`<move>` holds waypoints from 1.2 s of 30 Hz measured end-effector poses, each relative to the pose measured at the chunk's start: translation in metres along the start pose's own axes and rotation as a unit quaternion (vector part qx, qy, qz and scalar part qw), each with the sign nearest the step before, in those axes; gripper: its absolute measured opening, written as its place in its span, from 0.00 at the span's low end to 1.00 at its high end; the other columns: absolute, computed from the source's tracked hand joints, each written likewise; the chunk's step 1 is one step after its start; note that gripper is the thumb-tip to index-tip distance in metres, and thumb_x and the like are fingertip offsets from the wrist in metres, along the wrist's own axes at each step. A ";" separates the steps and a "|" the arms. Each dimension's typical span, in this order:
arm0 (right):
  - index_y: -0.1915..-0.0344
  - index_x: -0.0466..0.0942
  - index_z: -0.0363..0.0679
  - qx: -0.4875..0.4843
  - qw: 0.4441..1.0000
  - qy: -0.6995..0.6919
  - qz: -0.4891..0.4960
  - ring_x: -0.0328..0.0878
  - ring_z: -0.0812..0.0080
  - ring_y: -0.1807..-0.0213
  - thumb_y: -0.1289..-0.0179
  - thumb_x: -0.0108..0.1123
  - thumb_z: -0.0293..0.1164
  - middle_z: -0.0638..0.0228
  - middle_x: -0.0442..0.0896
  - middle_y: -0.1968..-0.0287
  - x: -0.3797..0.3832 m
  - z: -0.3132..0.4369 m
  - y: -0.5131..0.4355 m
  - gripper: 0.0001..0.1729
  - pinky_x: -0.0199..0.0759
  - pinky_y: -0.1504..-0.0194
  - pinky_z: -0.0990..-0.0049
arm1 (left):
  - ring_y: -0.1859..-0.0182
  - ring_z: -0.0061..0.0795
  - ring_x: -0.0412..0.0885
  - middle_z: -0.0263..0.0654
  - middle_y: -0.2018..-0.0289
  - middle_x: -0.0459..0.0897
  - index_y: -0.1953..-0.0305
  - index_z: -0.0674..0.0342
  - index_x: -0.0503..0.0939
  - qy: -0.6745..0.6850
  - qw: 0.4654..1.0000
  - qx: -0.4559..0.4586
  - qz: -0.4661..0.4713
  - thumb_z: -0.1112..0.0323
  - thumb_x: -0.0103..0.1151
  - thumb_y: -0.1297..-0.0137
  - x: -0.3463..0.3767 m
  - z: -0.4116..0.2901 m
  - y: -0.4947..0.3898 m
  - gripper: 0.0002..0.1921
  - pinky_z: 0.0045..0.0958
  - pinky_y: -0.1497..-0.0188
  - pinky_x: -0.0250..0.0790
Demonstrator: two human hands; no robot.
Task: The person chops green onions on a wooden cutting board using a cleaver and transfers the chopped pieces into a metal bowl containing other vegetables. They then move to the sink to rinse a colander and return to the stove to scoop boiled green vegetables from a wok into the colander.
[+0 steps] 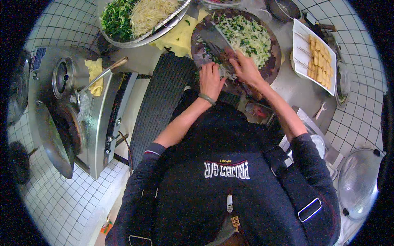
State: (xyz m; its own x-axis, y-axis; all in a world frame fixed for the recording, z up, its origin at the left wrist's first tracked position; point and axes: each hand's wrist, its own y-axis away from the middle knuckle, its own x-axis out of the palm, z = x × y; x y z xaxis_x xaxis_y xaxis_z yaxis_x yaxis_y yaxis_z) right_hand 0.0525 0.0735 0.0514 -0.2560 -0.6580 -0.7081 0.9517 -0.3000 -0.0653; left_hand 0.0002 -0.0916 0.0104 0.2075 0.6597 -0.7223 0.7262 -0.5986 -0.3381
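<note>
My right hand (246,68) grips a cleaver (219,43), whose broad blade lies over the left part of a round chopping board (275,66). My left hand (211,80), with a bracelet on its wrist, rests at the board's near edge. Its fingertips are by some leafy greens, and whether they pinch any cannot be told. A heap of chopped pale and green vegetable (246,38) covers the board's right half. More chopped bits lie beside and under the blade, partly hidden by it and my hands.
Bean sprouts (152,15) and chopped greens (116,19) fill a mesh strainer at the upper left. A yellow cloth (177,38) lies by the board. At right is a white tray (297,58) of skewered food, with a peeler (321,110) nearer me. A wok (55,138) and ladle (101,75) are left.
</note>
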 end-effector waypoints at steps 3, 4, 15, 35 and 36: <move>0.55 0.68 0.34 -0.019 1.000 -0.002 -0.010 0.75 0.41 0.71 0.35 0.57 0.31 0.45 0.77 0.76 -0.019 -0.001 0.009 0.14 0.67 0.72 0.57 | 0.50 0.45 0.73 0.44 0.54 0.76 0.52 0.66 0.75 0.080 0.994 0.072 0.035 0.77 0.60 0.50 -0.012 0.013 -0.009 0.20 0.39 0.45 0.67; 0.55 0.68 0.35 -0.026 1.000 0.007 0.001 0.75 0.41 0.73 0.35 0.56 0.31 0.44 0.76 0.77 -0.025 0.002 0.010 0.13 0.66 0.73 0.56 | 0.51 0.44 0.74 0.43 0.55 0.77 0.53 0.65 0.76 0.076 0.990 0.113 0.036 0.77 0.60 0.50 -0.013 0.016 -0.010 0.19 0.39 0.47 0.68; 0.55 0.65 0.39 -0.004 0.987 0.128 0.096 0.75 0.40 0.76 0.38 0.54 0.29 0.46 0.76 0.80 -0.002 0.037 0.016 0.13 0.66 0.74 0.48 | 0.59 0.47 0.76 0.44 0.65 0.79 0.63 0.64 0.78 0.064 0.997 0.034 0.012 0.77 0.64 0.51 -0.011 0.021 0.001 0.11 0.39 0.58 0.71; 0.55 0.66 0.39 0.049 0.977 0.163 0.129 0.79 0.43 0.74 0.44 0.53 0.25 0.48 0.78 0.80 0.012 0.064 0.026 0.15 0.70 0.74 0.48 | 0.58 0.45 0.76 0.42 0.64 0.78 0.65 0.65 0.78 0.062 0.994 0.065 0.059 0.76 0.63 0.50 -0.030 0.027 0.013 0.09 0.38 0.56 0.71; 0.55 0.66 0.39 0.039 0.981 0.160 0.102 0.79 0.43 0.73 0.44 0.53 0.26 0.48 0.78 0.79 0.017 0.062 0.021 0.15 0.70 0.73 0.48 | 0.57 0.45 0.76 0.44 0.62 0.79 0.63 0.66 0.79 0.043 0.994 0.059 0.084 0.75 0.64 0.49 -0.030 0.027 0.016 0.10 0.39 0.54 0.72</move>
State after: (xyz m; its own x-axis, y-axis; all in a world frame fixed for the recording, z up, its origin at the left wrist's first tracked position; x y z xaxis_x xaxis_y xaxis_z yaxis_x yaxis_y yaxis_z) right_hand 0.0577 0.0135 0.0817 0.0155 -0.4631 -0.8862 0.9588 -0.2446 0.1445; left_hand -0.0127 -0.1335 0.0105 0.3785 0.5792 -0.7220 0.5956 -0.7495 -0.2890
